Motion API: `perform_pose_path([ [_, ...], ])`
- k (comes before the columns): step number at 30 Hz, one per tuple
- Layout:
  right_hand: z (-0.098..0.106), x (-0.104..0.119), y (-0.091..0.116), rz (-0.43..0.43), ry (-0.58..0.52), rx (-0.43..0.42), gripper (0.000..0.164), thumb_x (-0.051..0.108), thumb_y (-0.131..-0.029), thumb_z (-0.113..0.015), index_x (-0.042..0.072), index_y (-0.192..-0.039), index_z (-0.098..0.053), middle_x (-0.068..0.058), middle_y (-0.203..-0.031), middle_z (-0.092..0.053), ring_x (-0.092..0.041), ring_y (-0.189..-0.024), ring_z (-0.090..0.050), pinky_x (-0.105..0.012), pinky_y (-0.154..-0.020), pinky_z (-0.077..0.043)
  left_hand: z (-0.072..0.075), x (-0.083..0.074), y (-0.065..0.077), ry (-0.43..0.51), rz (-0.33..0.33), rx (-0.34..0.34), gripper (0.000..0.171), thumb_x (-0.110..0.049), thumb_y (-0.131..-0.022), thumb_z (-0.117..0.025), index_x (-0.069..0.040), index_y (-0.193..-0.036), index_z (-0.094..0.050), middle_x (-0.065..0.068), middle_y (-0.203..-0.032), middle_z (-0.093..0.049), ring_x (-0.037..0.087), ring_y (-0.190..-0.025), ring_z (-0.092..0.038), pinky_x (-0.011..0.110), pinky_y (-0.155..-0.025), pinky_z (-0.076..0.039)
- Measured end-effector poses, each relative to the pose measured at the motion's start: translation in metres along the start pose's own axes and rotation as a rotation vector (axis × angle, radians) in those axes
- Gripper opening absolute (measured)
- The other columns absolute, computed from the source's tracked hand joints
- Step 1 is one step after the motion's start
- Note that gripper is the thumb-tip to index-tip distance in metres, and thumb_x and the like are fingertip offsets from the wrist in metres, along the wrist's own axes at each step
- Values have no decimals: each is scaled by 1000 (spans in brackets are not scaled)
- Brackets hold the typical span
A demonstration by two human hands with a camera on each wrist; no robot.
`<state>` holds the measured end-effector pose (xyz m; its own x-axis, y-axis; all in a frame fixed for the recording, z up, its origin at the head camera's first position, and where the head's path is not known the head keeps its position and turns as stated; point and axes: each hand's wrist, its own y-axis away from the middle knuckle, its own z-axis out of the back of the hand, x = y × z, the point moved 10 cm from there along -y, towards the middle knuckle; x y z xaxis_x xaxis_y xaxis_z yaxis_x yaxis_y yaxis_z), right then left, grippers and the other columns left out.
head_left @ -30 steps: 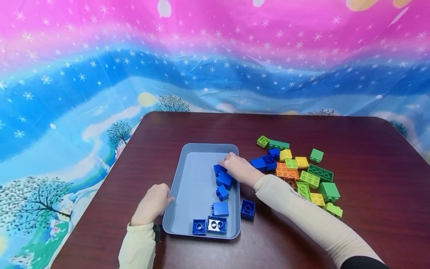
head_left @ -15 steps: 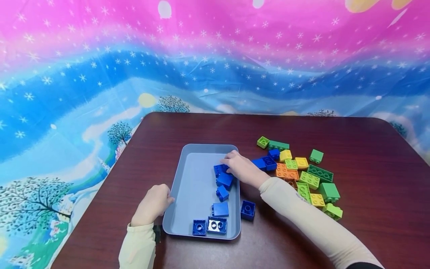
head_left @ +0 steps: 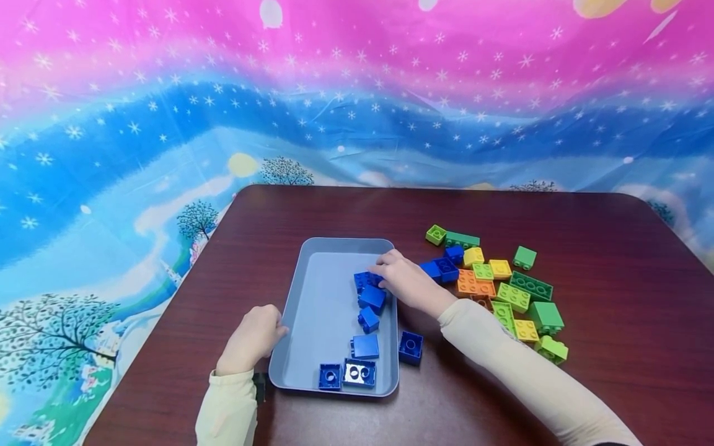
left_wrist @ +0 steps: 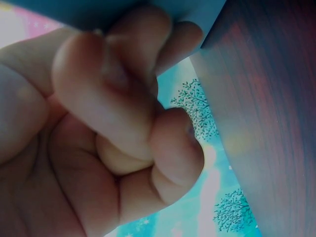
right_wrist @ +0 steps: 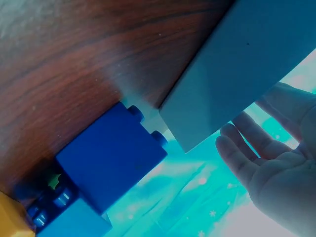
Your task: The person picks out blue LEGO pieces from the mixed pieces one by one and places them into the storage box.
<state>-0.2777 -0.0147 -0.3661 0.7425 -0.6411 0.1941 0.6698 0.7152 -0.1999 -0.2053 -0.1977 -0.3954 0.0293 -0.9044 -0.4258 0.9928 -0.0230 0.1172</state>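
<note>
A grey-blue tray (head_left: pixel 318 310) lies on the table with several blue toy bricks along its right side and front. My left hand (head_left: pixel 252 337) holds the tray's left rim; in the left wrist view its fingers (left_wrist: pixel 98 84) are curled at the tray's underside. My right hand (head_left: pixel 413 282) reaches over the right rim, fingertips right by a studded blue brick (head_left: pixel 364 282) and above another blue brick (head_left: pixel 372 298). In the right wrist view the right hand's fingers (right_wrist: pixel 242 153) are loosely extended beside the tray wall (right_wrist: pixel 232 79), with no brick visible in them.
One blue brick (head_left: pixel 410 348) lies just outside the tray's right edge. Further blue bricks (head_left: pixel 446 269) sit behind the right forearm. Green, yellow and orange bricks (head_left: pixel 474 283) are heaped to the right on the dark wooden table (head_left: pixel 268 217). A patterned cloth (head_left: pixel 357 111) hangs behind.
My right hand has drawn back slightly to the right, so more of the studded blue brick in the tray shows. The left hand stays at the rim.
</note>
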Motion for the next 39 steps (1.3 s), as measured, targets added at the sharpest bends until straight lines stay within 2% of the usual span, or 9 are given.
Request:
perform_pose_path([
  [7, 7, 4, 6, 0, -3, -21, 33, 10, -80, -66, 5, -112, -62, -11, -105, -56, -21, -98, -49, -29, -78, -47, 0, 0, -1, 7, -6, -6, 43, 0, -78, -62, -9, -46, -36, -2, -39, -32, 11, -33, -43, 24, -39, -36],
  [13, 8, 6, 10, 5, -7, -27, 33, 12, -81, -66, 5, -113, -62, -12, -107, -56, -22, -99, -49, -31, -80, -46, 1, -1, -1, -5, -27, -21, 46, 0, -78, -62, -12, -45, -32, -4, -41, -25, 9, -34, -34, 22, -38, -32],
  [19, 9, 6, 15, 3, -27, -40, 32, 12, -81, -65, 5, -112, -62, -11, -107, -56, -20, -97, -48, -30, -78, -47, 3, -4, 0, -12, -47, -32, 47, 1, -77, -62, -12, -44, -31, -6, -39, -24, 7, -33, -32, 21, -37, -29],
  [23, 10, 6, 18, 11, -39, -56, 30, 12, -82, -65, 4, -111, -62, -11, -107, -56, -20, -97, -47, -29, -78, -46, 5, -6, 1, -20, -60, -44, 47, 1, -77, -62, -12, -44, -31, -7, -38, -25, 7, -31, -34, 21, -36, -29],
  [29, 11, 7, 22, 9, -33, -60, 31, 13, -82, -65, 5, -112, -62, -11, -107, -56, -20, -98, -47, -29, -79, -46, 4, -5, 1, -16, -46, -34, 46, 1, -77, -63, -11, -44, -33, -5, -36, -30, 8, -30, -41, 23, -37, -35],
  [39, 12, 10, 27, 31, -38, -76, 31, 13, -81, -65, 5, -111, -63, -13, -108, -56, -21, -100, -48, -31, -79, -47, 2, -4, 0, -18, -30, -16, 46, -1, -78, -63, -12, -45, -33, -5, -37, -31, 9, -32, -44, 23, -38, -36],
])
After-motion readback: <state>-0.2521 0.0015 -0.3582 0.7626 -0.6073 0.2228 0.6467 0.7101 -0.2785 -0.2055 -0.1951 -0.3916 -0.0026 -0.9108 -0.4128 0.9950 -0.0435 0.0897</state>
